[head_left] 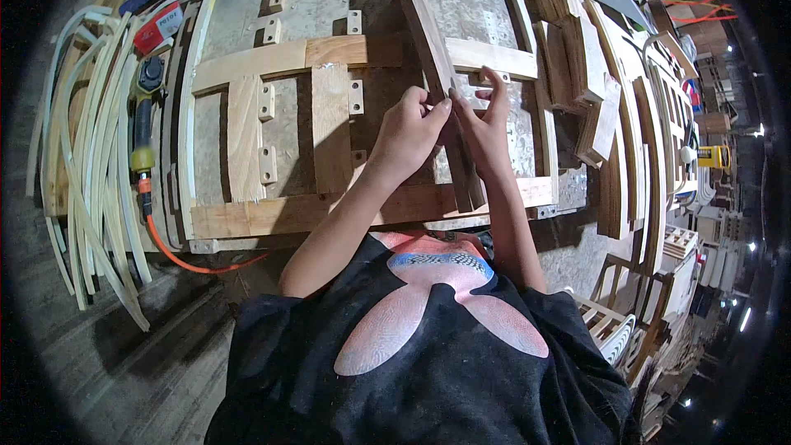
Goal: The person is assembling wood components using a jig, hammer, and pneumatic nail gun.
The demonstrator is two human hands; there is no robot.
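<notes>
Two long, dark brown wooden strips lie side by side, rising from near my body toward the far side of the bench. My left hand is closed on their left side, thumb against the wood and fingers curled. On the other side my right hand pinches the strips at about the same height, with some of its fingers raised off the wood. The two thumbs almost meet. Beneath is a pale wooden frame with cross pieces and small drilled blocks on a worn bench top.
Left of the frame lie a black and yellow-green power tool with an orange hose and a bundle of pale, bent strips. Red and blue boxes sit at the far left. Stacked boards line the right side.
</notes>
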